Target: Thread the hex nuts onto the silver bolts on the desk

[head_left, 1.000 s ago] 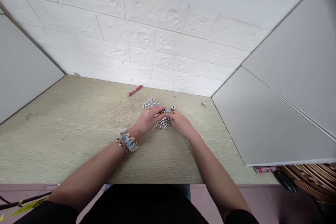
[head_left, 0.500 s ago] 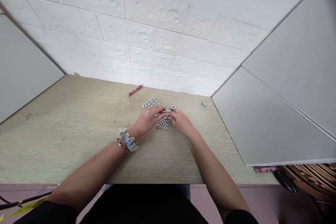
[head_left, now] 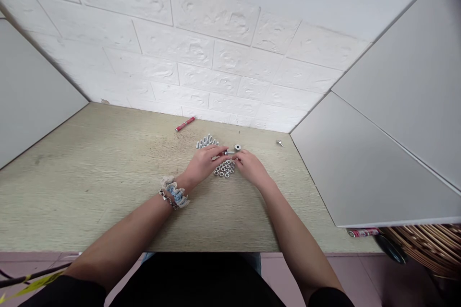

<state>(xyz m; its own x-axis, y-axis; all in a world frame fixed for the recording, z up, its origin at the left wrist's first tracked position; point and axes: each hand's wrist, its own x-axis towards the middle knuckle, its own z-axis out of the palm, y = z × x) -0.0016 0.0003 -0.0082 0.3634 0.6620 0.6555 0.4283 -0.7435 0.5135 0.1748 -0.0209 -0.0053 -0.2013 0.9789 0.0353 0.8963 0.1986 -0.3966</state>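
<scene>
My left hand (head_left: 206,162) pinches a small metal bolt (head_left: 231,152) between thumb and fingertips, its shank pointing right. Closed fingers of my right hand (head_left: 249,167) are at the free end of that shank; whatever they grip is hidden. Below the fingertips, several hex nuts (head_left: 222,169) lie grouped on the tabletop, partly covered by my right hand. Behind my left hand stands a cluster of upright bolts (head_left: 207,141). Just beyond the bolt I see a round metal piece with a dark centre hole (head_left: 237,147).
A red marker (head_left: 185,123) lies near the white brick-patterned wall (head_left: 194,48). Small keys (head_left: 280,143) rest at the right by a grey panel (head_left: 360,153). A woven basket (head_left: 428,249) and a red tube (head_left: 363,232) are at the lower right, by the wooden table's (head_left: 118,168) edge.
My right fingertips have shifted very slightly at the bolt's end. My left hand and the bolt stay in place.
</scene>
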